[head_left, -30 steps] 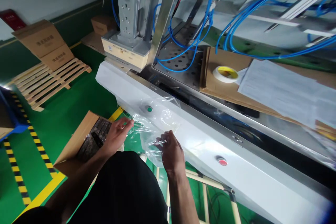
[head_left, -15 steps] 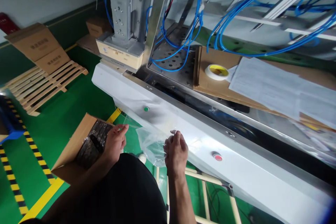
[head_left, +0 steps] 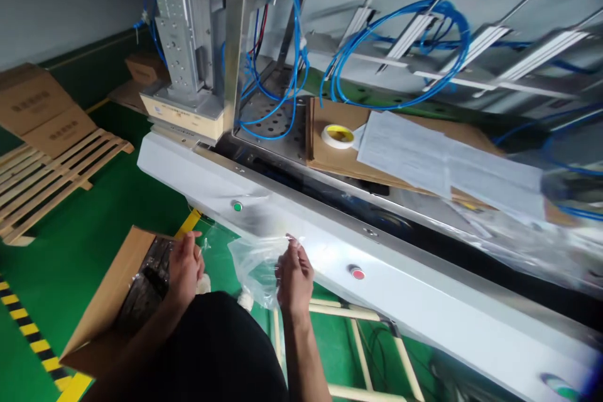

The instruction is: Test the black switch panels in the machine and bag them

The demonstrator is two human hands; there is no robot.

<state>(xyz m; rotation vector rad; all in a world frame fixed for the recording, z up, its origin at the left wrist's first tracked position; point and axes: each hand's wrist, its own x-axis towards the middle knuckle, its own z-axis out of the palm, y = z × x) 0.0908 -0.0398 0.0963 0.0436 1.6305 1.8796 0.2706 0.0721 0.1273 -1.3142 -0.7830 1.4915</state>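
Note:
My right hand (head_left: 294,273) pinches the edge of a clear plastic bag (head_left: 257,264), which hangs to the left of the fingers in front of the white machine panel. My left hand (head_left: 186,267) is closed, thumb and fingertips together. Beside its fingertips shows a faint scrap of clear film, but I cannot tell whether it is gripped there. Below and left of that hand stands an open cardboard box (head_left: 106,292) with dark, film-wrapped items (head_left: 148,279) inside, partly hidden by my left forearm.
The white panel (head_left: 320,251) carries a green button (head_left: 238,206) and a red button (head_left: 357,272). Behind it lie a tape roll (head_left: 332,142) and paper sheets (head_left: 405,154) on cardboard. Blue hoses (head_left: 336,78) loop above. A wooden pallet (head_left: 56,182) is at left, a pipe frame (head_left: 360,352) below.
The view has swung to the right, so the machine, box and pallet appear farther left. My right hand keeps its pinch on the plastic bag; my left hand stays closed.

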